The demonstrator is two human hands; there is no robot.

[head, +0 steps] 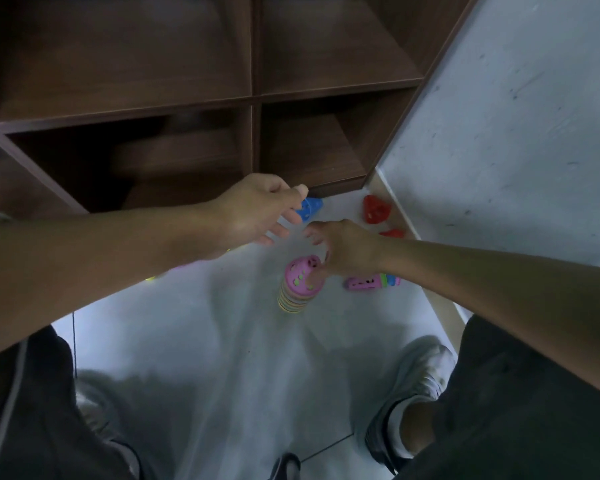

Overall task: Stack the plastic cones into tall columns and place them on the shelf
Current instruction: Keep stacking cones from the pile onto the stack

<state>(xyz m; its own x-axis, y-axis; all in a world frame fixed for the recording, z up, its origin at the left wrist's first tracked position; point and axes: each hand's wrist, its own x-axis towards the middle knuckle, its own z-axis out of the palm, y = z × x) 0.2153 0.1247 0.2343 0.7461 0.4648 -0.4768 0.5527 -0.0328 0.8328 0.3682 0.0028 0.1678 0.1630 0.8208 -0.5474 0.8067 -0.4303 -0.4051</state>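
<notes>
A tall stack of multi-coloured cones [296,289] topped by a pink one stands on the pale floor in front of the dark wooden shelf [255,98]. My right hand [347,251] hovers by its top, thumb touching the pink cone and fingers spread loosely. A blue cone [311,206] lies at the shelf's foot. My left hand [257,213] reaches it, thumb above and index finger below its narrow end, pinching it. A short pink-ended stack [371,282] lies on its side to the right. Two red cones [376,209] [392,233] sit near the wall.
The grey wall [516,133] and its skirting [440,306] close off the right side. The shelf's lower compartments are dark and open. My knees and shoes [409,382] frame the floor below. Small yellow-green bits [149,279] peek out under my left forearm.
</notes>
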